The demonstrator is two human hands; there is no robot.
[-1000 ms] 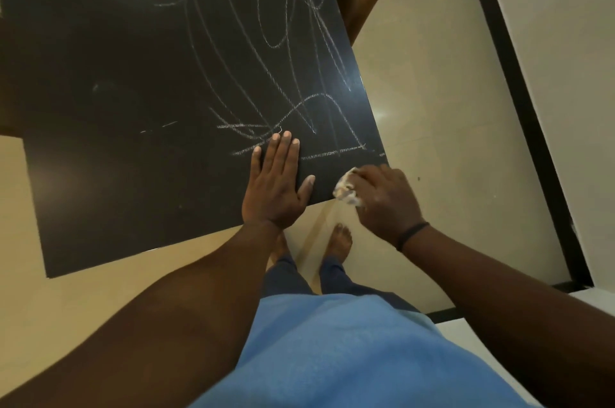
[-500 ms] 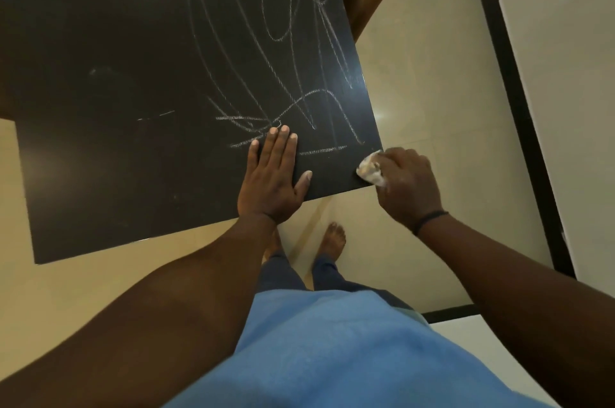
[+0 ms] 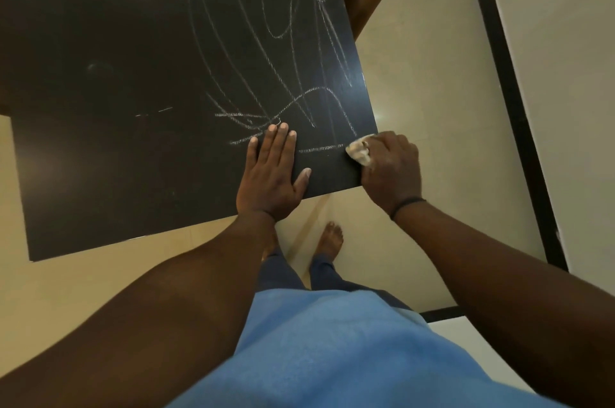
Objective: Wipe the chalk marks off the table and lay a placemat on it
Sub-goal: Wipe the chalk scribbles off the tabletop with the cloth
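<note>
White chalk marks loop and cross over the right half of the black table top, thickest toward its right edge and running down to a short horizontal streak close to the near right corner; a few faint dashes lie further left near the middle of the surface. At that near right corner the right hand is curled around a small crumpled whitish cloth, which is pressed on the table surface at the right end of the horizontal streak, just inside the table's right edge. The hand's knuckles overhang the corner, and a thin dark band circles its wrist. Just to the left, the left hand lies flat on the table, palm down, fingers straight and close together, thumb spread to the right, holding nothing; its fingertips reach the lowest scribbles. Below the table's near edge is a pale cream floor, where the person's bare feet and dark trouser legs show, with a blue shirt filling the near foreground. A dark strip runs along the floor on the right.
</note>
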